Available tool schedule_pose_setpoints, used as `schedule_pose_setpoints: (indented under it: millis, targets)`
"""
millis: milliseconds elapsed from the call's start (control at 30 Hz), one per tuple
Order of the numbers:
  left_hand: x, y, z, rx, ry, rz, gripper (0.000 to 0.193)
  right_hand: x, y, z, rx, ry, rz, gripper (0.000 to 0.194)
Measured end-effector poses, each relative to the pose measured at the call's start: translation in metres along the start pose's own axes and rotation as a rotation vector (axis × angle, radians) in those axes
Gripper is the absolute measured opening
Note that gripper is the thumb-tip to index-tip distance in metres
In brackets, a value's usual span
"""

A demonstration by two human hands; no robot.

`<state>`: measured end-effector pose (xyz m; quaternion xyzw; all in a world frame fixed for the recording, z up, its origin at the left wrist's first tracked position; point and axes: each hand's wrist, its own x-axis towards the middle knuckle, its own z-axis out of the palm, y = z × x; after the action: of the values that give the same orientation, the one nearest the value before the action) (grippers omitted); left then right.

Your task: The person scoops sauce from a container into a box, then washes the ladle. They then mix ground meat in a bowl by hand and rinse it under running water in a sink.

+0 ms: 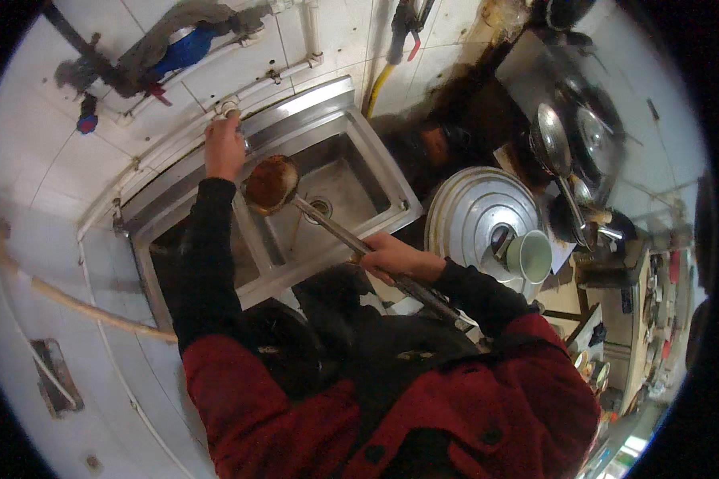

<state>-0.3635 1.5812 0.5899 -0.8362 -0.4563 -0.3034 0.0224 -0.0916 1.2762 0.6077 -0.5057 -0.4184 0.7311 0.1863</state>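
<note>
My left hand (224, 145) is closed on a faucet (232, 115) at the wall behind the stainless steel double sink (263, 281). With its fingers around the long metal handle, my right hand (395, 259) holds a ladle (271, 182). The ladle's round bowl, holding or coated with something reddish brown, is over the divider between the two basins, below and right of my left hand. A round drain (319, 209) shows in the right basin. The left basin is partly hidden by my left sleeve.
Right of the sink lies a large round metal lid (479, 209) with a pale green cup (529, 257) on it. Metal strainers or ladles (553, 141) rest farther right. Pipes (293, 69) and a yellow hose (379, 90) run along the tiled wall.
</note>
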Motion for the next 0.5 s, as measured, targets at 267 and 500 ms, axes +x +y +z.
schedule_pose_setpoints:
  millis: [267, 500]
  targets:
    - [-0.176, 0.197, -0.149, 0.006, 0.067, -0.527, 0.042, -0.118, 0.066, -0.011, -0.022, -0.085, -0.064, 0.010]
    - [-0.319, 0.370, -0.193, -0.193, 0.197, -0.732, 0.039, -0.250, 0.155, -0.019, -0.148, -0.204, -0.051, 0.014]
